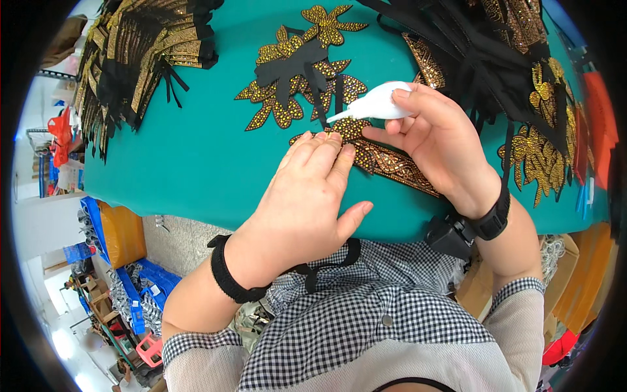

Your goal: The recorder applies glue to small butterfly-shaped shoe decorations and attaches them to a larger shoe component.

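My left hand (302,196) lies flat, its fingers stretched over the left part of a gold-studded flower applique (351,129). This flower sits at the end of a dark band with bronze beading (403,171). Part of the flower is hidden under my fingertips. In my right hand (450,134) is a white squeeze bottle (377,104) with a thin nozzle, tilted so that its tip points down-left just above the flower's upper edge. Whether the tip touches anything, I cannot tell. Beyond my hands lie more gold flower appliques (274,112) with black fabric strips (290,65) across them.
A green-covered table (176,166) carries a pile of gold-and-black bands (147,59) at the far left. Black straps (464,52) heap up at the far right, above more gold flowers (532,153). Blue bins (134,300) stand on the floor to the left.
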`<state>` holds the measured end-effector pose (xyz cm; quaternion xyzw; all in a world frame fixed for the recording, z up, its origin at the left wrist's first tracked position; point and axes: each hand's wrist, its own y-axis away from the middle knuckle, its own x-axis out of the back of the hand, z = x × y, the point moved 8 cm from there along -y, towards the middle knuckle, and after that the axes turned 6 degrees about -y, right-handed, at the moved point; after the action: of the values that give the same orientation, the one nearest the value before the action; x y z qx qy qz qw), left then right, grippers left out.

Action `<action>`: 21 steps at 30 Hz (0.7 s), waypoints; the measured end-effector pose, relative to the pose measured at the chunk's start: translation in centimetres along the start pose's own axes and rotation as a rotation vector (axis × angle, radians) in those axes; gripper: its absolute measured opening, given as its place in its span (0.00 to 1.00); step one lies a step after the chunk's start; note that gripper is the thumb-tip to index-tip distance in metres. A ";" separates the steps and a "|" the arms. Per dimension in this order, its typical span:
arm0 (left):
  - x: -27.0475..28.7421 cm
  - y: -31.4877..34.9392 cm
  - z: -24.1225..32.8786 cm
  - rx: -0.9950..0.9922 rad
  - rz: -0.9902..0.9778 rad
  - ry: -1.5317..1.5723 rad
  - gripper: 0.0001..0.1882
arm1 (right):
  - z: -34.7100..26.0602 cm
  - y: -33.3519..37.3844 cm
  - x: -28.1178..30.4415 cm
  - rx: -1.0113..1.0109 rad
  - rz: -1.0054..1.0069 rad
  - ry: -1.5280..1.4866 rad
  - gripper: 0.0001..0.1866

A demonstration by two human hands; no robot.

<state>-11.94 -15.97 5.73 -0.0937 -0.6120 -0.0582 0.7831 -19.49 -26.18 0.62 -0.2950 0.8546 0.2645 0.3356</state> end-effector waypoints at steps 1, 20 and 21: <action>0.0 0.0 0.1 -0.004 0.000 -0.020 0.29 | -0.3 -0.1 0.1 0.007 -0.003 0.003 0.09; 1.6 1.8 0.8 0.007 -0.243 -0.146 0.35 | -0.3 0.1 0.2 -0.049 -0.038 0.077 0.10; 1.6 1.7 1.2 0.010 -0.274 -0.149 0.37 | -0.4 0.3 -0.1 -0.050 -0.042 0.074 0.10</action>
<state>-12.36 -13.96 7.41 -0.0093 -0.6757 -0.1543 0.7208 -19.79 -26.20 1.04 -0.3307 0.8532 0.2673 0.3018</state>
